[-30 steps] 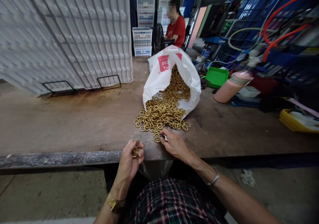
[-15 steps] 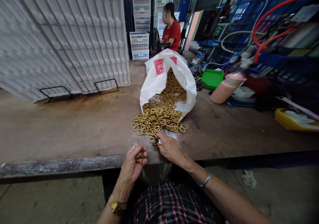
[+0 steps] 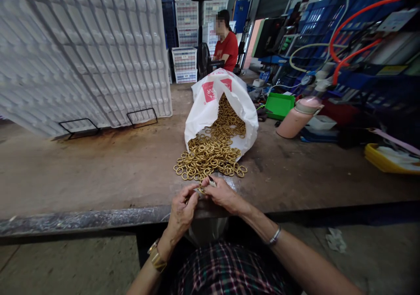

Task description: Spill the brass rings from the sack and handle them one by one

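My left hand (image 3: 182, 209) is closed, its fingertips meeting those of my right hand just above the table's front edge. Gold-coloured rings partly show inside its curled fingers. Between the two hands' fingertips is a gold-coloured ring (image 3: 201, 190). My right hand (image 3: 226, 196) pinches a small tool (image 3: 212, 181) with a dark tip and a pale body; its exact kind is unclear. Just beyond the hands, a heap of gold-coloured metal rings (image 3: 213, 153) spills from the open mouth of a white plastic bag (image 3: 201, 122) with red print, lying on its side.
White ribbed trays (image 3: 108, 59) stand on edge on the wooden table (image 3: 98, 172), with black wire stands at their foot. To the right are a green tray (image 3: 279, 105), a pink bottle (image 3: 297, 119) and a yellow tray (image 3: 387, 161). A person in red (image 3: 228, 48) sits behind the bag.
My left hand has moved up and right to meet my right hand, its fingers closing further over the rings. A ring from the heap's near edge is now between the fingertips. The tool's tip has turned upward.
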Demonstrator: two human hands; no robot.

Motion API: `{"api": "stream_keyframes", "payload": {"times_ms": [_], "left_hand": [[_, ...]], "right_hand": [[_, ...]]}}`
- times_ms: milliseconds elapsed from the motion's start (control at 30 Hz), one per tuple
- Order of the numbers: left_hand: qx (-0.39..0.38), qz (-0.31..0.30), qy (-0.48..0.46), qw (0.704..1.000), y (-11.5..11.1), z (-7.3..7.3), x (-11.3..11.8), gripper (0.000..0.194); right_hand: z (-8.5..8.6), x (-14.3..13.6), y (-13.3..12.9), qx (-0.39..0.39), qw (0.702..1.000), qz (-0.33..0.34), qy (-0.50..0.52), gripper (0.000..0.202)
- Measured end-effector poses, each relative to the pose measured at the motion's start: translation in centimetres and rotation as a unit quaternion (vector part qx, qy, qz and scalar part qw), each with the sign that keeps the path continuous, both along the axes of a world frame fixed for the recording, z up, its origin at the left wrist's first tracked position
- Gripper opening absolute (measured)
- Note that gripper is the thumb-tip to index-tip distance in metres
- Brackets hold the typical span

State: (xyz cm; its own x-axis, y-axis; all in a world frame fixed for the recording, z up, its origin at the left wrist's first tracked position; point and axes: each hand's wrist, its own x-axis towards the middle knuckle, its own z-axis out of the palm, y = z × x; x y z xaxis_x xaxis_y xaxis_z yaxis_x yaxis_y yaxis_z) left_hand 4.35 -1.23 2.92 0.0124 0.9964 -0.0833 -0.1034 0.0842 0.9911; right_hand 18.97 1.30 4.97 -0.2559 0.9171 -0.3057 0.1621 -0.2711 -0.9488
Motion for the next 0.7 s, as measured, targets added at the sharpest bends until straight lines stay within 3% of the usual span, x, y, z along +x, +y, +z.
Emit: {"api": "stream_keyframes", "payload": {"times_ms": [100, 200, 333, 533, 700], "left_hand": [[0.102, -0.021, 0.11, 0.989, -0.1, -0.3, -0.4, 0.024], [0.117, -0.054, 0.146, 0.981, -0.2, -0.5, -0.7, 0.022], [0.059, -0.065, 0.119, 0.989, -0.4, -0.4, -0.6, 0.022], [-0.052, -0.03, 0.063, 0.996, -0.5, 0.7, -0.2, 0.033], [-0.113, -0.068, -0.003, 0.991, -0.7, 1.0, -0.4, 0.033]], "right_hand": [[0.4, -0.2, -0.1, -0.076, 0.996, 0.012, 0.045, 0.013], [0.7, -0.3, -0.1, -0.111, 0.99, 0.019, 0.083, 0.013], [0.4, -0.6, -0.2, -0.086, 0.993, 0.019, 0.08, 0.012], [-0.4, -1.5, -0.2, 0.104, 0.991, 0.019, -0.085, 0.026], [-0.3, -1.9, -0.1, 0.1, 0.989, 0.02, -0.11, 0.021]]}}
